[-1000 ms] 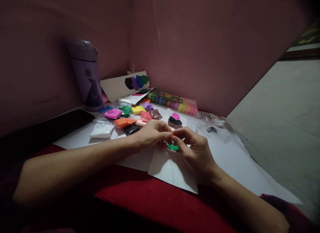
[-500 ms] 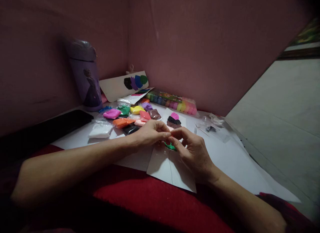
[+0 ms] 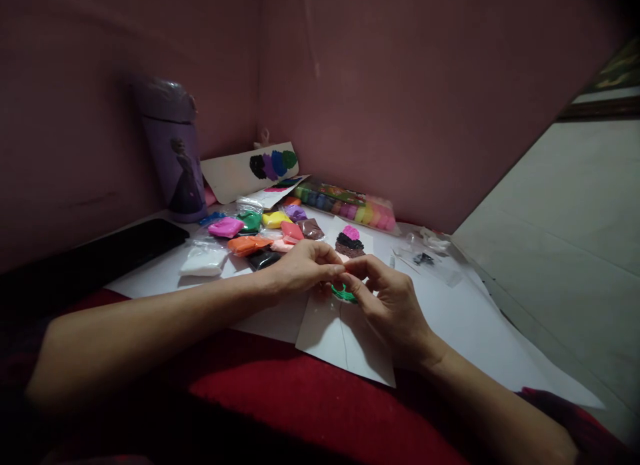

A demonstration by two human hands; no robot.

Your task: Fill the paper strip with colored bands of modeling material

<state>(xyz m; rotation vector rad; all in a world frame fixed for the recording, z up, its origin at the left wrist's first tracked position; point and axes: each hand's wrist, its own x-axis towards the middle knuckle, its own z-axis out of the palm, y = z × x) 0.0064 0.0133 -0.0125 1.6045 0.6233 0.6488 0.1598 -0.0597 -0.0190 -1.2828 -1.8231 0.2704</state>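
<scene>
My left hand (image 3: 313,268) and my right hand (image 3: 385,292) meet fingertip to fingertip, both closed in a pinch. A tiny reddish trace shows between the fingertips, but what they hold is mostly hidden. Beneath them lies a white card (image 3: 345,342) with a thin drawn line. On the card, pink clay (image 3: 351,232), black clay (image 3: 349,241) and brown clay (image 3: 349,250) form stacked textured patches, pink at the far end. Green clay (image 3: 343,293) shows just below the fingers, partly covered by my right hand.
Several clay packets, including an orange packet (image 3: 249,244) and a white packet (image 3: 203,260), lie left of the card. A purple bottle (image 3: 175,158) stands behind them. A long clay pack (image 3: 345,205) lies near the wall, a dark flat object (image 3: 135,245) at left, plastic scraps (image 3: 430,255) at right.
The whole view has shifted very slightly. Both hands keep the same pinch above the card, and nothing else has visibly moved.
</scene>
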